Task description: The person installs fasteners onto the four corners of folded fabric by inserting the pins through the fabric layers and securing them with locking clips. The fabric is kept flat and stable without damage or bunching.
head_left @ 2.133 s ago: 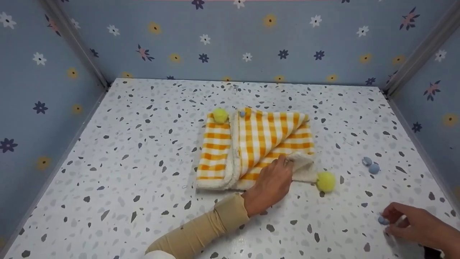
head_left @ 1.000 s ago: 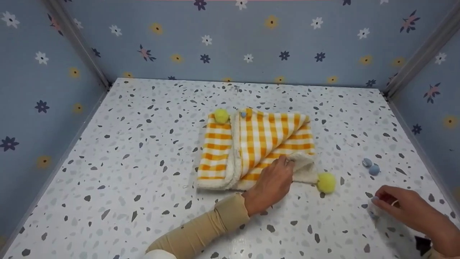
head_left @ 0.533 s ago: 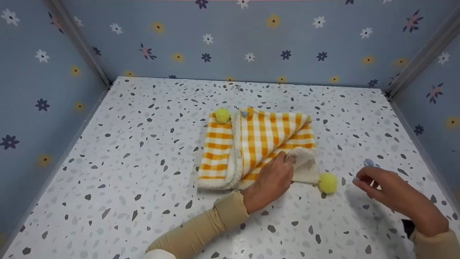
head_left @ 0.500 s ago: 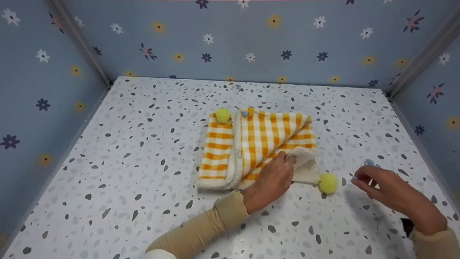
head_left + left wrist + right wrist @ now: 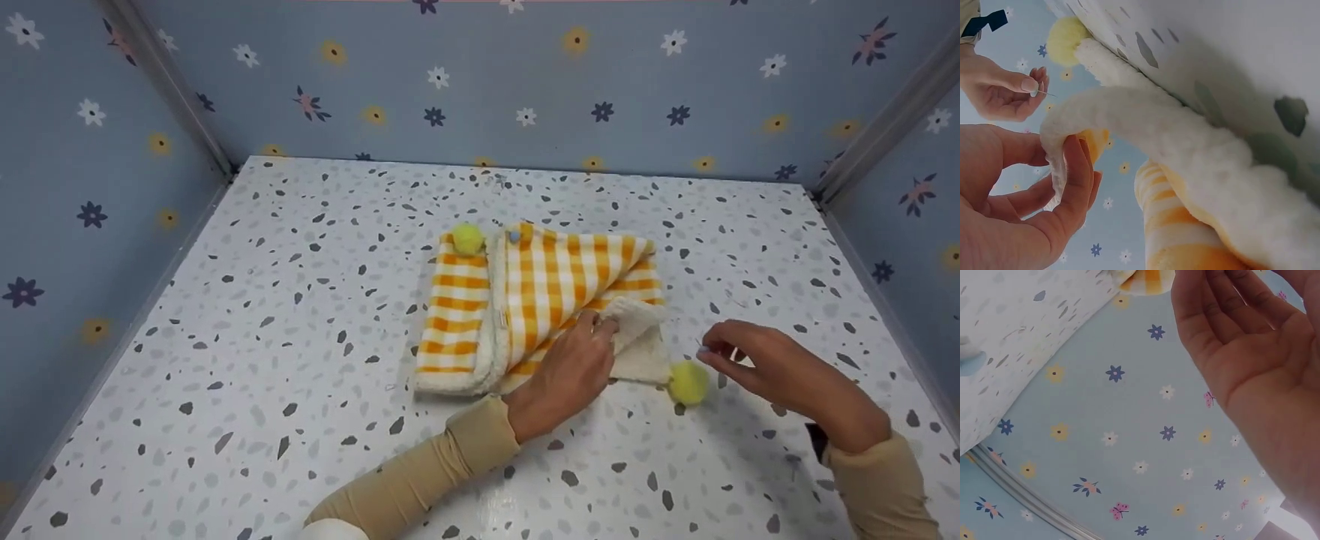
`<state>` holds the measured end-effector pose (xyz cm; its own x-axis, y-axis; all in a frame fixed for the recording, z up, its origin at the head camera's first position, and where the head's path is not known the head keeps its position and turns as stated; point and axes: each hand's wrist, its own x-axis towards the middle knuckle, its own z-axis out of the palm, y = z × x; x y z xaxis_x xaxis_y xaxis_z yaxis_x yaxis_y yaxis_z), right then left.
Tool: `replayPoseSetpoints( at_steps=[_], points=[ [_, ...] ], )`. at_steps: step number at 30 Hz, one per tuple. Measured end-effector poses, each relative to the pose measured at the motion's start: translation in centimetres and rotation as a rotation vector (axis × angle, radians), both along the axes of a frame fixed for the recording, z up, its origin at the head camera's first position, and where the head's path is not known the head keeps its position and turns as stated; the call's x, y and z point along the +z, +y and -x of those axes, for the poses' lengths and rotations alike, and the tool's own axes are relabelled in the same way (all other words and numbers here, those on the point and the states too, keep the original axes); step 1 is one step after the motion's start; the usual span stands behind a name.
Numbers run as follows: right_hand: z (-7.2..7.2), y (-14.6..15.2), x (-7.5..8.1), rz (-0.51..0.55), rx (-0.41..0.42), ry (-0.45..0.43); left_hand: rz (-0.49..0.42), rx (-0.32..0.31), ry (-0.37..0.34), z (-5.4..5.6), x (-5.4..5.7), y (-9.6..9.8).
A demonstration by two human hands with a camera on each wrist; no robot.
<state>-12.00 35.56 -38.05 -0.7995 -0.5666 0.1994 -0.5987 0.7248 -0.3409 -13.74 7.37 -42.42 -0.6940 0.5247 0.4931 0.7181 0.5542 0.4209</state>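
A yellow-and-white checked blanket (image 5: 559, 277) with white fleece lining lies folded on the speckled table. My left hand (image 5: 566, 375) pinches its near right edge; in the left wrist view the fleece (image 5: 1092, 109) curves up between thumb and fingers. My right hand (image 5: 784, 371) is just right of that corner, above the table. Between its thumb and forefinger it pinches a pin (image 5: 1034, 91) with a pale blue head, the thin needle pointing toward the fleece. A yellow pom-pom (image 5: 688, 383) hangs at the corner, apart from the right hand.
Another yellow pom-pom (image 5: 468, 239) and a small blue head (image 5: 515, 236) sit at the blanket's far edge. A pale blue piece (image 5: 972, 363) lies on the table in the right wrist view. Flowered blue panels (image 5: 480, 82) enclose the table at the back and sides.
My right hand has picked up the blue-headed pin from the table at right and carried it left and away from me to the blanket's corner. My left hand keeps its hold on the edge.
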Motion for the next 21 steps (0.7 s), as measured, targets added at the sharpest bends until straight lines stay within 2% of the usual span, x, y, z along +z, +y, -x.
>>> replayPoseSetpoints(
  at_steps=[5,9,15,17,21],
  points=[
    [0.7,-0.9,-0.1,0.013,0.034,0.056,-0.084,-0.012,-0.004,0.1,-0.1,0.0],
    [1.1,-1.7,0.0,0.028,0.054,0.076,-0.136,-0.019,0.018,0.4,-0.2,0.0],
    [1.7,-3.1,0.3,0.043,0.097,0.110,-0.142,0.029,0.067,0.6,-0.1,0.1],
    [1.8,-3.5,0.3,0.042,0.099,0.114,-0.132,0.048,0.053,0.6,0.0,0.1],
    [2.1,-4.1,0.4,0.054,0.111,0.114,-0.124,0.075,-0.021,0.6,0.1,0.1]
  ],
)
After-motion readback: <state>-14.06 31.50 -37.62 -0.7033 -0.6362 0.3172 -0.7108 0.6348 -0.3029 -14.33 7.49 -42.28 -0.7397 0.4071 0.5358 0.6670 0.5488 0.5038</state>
